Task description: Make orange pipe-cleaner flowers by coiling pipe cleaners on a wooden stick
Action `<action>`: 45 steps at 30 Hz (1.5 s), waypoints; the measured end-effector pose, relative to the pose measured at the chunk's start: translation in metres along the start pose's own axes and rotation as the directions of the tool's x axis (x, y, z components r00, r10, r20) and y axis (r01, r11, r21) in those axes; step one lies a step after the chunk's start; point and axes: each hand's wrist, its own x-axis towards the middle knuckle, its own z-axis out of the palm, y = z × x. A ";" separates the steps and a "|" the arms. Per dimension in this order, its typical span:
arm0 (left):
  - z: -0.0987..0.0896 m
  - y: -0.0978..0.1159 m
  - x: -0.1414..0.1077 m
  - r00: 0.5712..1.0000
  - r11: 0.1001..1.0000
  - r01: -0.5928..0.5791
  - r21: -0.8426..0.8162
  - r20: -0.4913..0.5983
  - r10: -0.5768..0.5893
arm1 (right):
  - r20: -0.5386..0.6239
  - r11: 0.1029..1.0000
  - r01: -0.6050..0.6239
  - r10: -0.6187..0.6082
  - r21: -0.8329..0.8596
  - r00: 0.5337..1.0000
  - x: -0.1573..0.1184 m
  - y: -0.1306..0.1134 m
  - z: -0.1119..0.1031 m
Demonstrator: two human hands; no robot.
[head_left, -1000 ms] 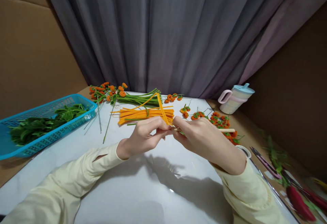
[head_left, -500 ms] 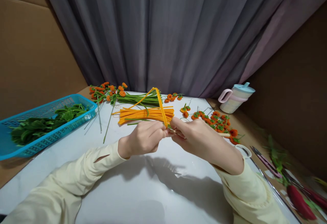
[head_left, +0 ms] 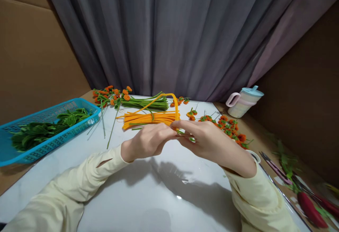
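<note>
My left hand [head_left: 149, 141] and my right hand [head_left: 205, 138] meet over the white table, fingertips pinched together. From between them a bent yellow pipe cleaner [head_left: 176, 108] loops upward and back to the left. A short green piece [head_left: 182, 132] shows at the right fingertips; the rest of what they grip is hidden by the fingers. Just behind my hands lies a bundle of yellow pipe cleaners [head_left: 143, 118] tied with a green one. Farther back is a bundle of green stems [head_left: 144, 102].
A blue basket [head_left: 59, 129] with green leaves stands at left. Orange flowers [head_left: 127, 97] lie back left, more orange flowers [head_left: 230, 126] at right. A lidded cup [head_left: 242, 101] stands back right; scissors [head_left: 275, 167] and red-handled pliers [head_left: 311, 209] lie at the right edge.
The yellow loop has shifted right and now bends more squarely. My right hand has turned slightly, and the thin wooden stick seen under it earlier no longer shows.
</note>
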 end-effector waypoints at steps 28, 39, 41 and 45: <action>-0.004 0.014 0.004 0.835 0.721 0.438 -0.537 -0.053 -0.548 | -0.245 0.898 0.060 0.055 0.436 0.968 -0.001 0.036 -0.027; -0.009 0.010 0.022 0.639 0.330 0.558 -0.761 0.141 -0.756 | -0.426 0.963 0.206 -0.114 0.176 0.897 0.014 0.006 0.007; -0.007 0.011 0.021 0.617 0.316 0.579 -0.752 0.151 -0.773 | -0.445 0.960 0.210 -0.108 0.187 0.889 0.015 0.005 0.010; -0.005 0.011 0.018 0.597 0.321 0.600 -0.732 0.142 -0.790 | -0.483 0.959 0.240 -0.141 0.151 0.865 0.017 0.006 0.013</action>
